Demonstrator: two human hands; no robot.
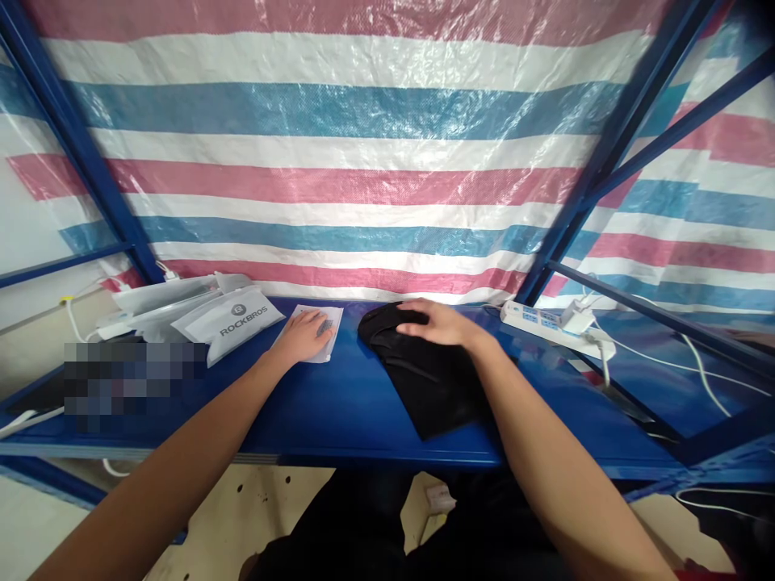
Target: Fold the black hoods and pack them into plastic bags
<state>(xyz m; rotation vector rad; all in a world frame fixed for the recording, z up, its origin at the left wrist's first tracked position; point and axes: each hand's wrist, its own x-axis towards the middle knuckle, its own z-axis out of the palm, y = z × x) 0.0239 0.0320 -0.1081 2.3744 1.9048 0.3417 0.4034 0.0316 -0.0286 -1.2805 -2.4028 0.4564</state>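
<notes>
My left hand (304, 334) lies flat, fingers stretched out, on a small white paper slip (327, 325) with a dark printed patch. My right hand (439, 321) rests palm down with fingers extended on the far end of a black fabric piece (424, 379) that lies spread across the blue shelf (339, 403). Neither hand grips anything. The two hands are about a hand's width apart.
White ROCKBROS bags (233, 319) are stacked at the left, beside a blurred patch. A white power strip (554, 323) with plugs and cables sits at the right. Blue frame posts (109, 194) and a striped tarp (363, 161) close the back.
</notes>
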